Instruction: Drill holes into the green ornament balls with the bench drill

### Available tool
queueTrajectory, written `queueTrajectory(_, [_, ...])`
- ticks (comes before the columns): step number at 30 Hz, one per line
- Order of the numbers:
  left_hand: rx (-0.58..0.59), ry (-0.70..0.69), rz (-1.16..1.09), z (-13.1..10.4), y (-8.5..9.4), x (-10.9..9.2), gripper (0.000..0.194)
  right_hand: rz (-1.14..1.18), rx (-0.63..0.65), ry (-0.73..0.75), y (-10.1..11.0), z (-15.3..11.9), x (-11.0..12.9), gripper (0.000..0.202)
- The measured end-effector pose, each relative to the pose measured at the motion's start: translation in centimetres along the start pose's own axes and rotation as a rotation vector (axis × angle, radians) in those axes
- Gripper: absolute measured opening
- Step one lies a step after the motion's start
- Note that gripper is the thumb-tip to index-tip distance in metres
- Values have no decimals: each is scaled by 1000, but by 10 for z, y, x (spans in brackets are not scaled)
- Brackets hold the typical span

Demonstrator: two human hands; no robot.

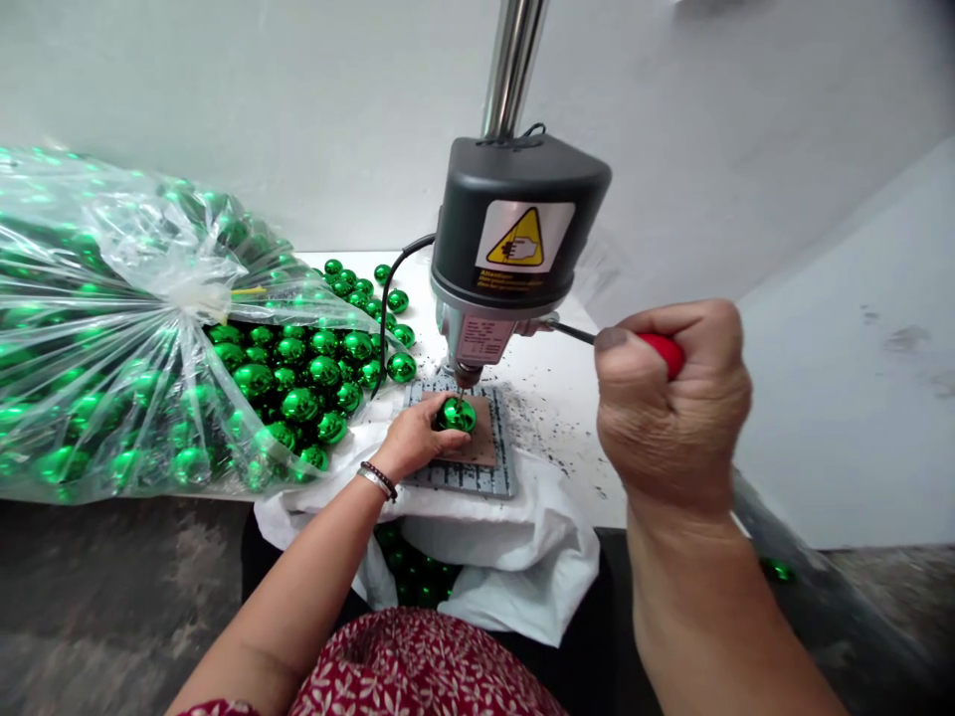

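Under a small drill press (522, 229), my left hand (422, 433) grips a shiny green ball (457, 416) between thumb and fingers. The ball rests on a brown board (486, 438) on the press's grey slotted base (503, 477). The thin bit below the chuck (468, 376) reaches the top of the ball; whether it has entered the ball cannot be made out. My right hand (668, 398) is closed around the red knob (667, 353) of the press's lever, to the right of the motor housing.
A clear plastic bag (194, 288) full of green balls lies open on the left, loose balls (398, 300) behind it. Dark shavings dot the white table (574, 398). A white cloth bag (514, 557) with green balls hangs at the front edge. A metal column rises behind the press.
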State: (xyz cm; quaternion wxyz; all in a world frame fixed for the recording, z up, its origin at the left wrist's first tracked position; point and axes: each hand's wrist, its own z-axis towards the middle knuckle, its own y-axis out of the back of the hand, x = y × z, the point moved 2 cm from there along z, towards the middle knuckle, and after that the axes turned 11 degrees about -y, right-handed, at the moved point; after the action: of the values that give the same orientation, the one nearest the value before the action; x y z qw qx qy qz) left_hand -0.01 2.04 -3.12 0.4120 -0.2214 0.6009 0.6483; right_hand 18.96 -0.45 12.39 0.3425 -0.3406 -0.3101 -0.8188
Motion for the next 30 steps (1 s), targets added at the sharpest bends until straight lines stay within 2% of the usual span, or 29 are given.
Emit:
queueTrajectory(16, [-12,-8,-91,-3,0,-3,61,40,-65,90,-6,-22,-12,16])
queueTrajectory(22, [-9,8,-78,-2,0,-4,60,69,-121,46,-11,-26,-20,19])
queueTrajectory(30, [-17,-19,-57,-4,-2,1,58,123,-133,1,-22,-47,-44,27])
